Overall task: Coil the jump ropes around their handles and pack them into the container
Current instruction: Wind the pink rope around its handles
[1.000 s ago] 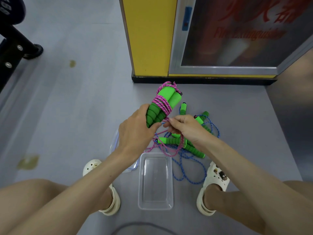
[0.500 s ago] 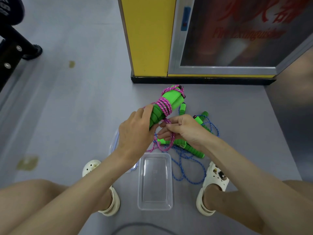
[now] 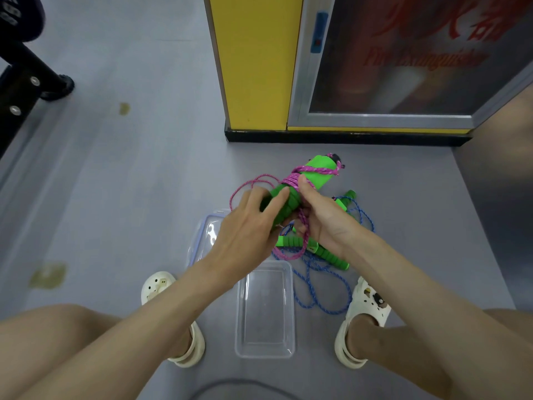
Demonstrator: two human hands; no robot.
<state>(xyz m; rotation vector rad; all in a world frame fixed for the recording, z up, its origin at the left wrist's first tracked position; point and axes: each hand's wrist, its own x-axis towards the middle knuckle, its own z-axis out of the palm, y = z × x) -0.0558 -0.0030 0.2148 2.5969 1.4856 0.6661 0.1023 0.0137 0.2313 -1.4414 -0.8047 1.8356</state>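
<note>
A pair of green foam handles (image 3: pixel 315 173) is held above the floor, tilted up to the right, with pink rope (image 3: pixel 294 180) wound around the middle. My right hand (image 3: pixel 326 217) grips the handles from the right, thumb on the coil. My left hand (image 3: pixel 249 229) rests its fingers on the lower end of the handles; a loose pink loop (image 3: pixel 251 183) arcs over it. More pink rope hangs below. A blue rope (image 3: pixel 320 287) with green handles (image 3: pixel 331 255) lies tangled on the floor. The clear container (image 3: pixel 265 350) stands open between my feet.
The container's clear lid (image 3: pixel 206 235) lies on the floor left of my hands. A yellow pillar (image 3: pixel 253 67) and a glass fire-extinguisher cabinet (image 3: pixel 403 59) stand straight ahead. Black equipment (image 3: pixel 26 79) is at the far left. My shoes (image 3: pixel 363 313) flank the container.
The handle bundle has tilted further to the right. My right hand moved up to grip it at the coil, and a pink loop swung out over my left hand.
</note>
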